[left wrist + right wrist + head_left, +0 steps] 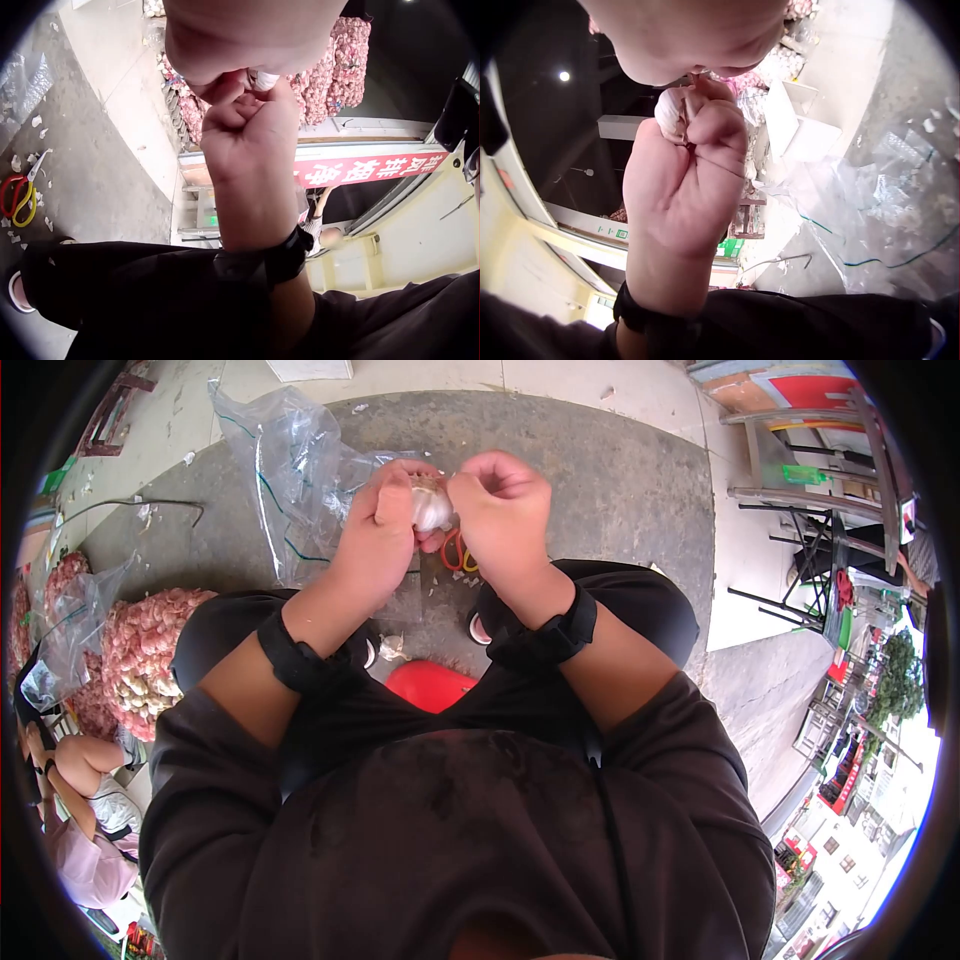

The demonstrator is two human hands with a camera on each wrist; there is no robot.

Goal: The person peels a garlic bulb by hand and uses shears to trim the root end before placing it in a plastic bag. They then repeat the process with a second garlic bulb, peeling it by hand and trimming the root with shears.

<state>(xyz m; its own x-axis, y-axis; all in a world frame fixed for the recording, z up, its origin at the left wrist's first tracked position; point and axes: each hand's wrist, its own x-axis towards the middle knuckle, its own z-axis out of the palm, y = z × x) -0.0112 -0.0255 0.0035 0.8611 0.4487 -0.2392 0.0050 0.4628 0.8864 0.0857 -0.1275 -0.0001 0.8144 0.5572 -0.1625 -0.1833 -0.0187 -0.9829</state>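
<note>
A white garlic bulb [432, 510] sits between the two hands, in front of and above the knees. My left hand [382, 520] grips it, and the right wrist view shows the left thumb curled over the bulb [673, 114]. Against the bulb's other side is my right hand [505, 515], its fingers curled and its fingertips pinching at the garlic. The right fingertips are partly hidden behind the hand in the head view. Scissors [37, 166] with red and yellow handles lie on the floor below the hands, among scraps of garlic skin.
A clear plastic bag [300, 470] lies spread to the left. Net sacks of garlic [150, 650] stand beside the left knee, near a seated person [95, 860]. A red object [430, 685] shows between the legs, with loose garlic [392, 647] close by. Folding furniture [800, 550] stands at right.
</note>
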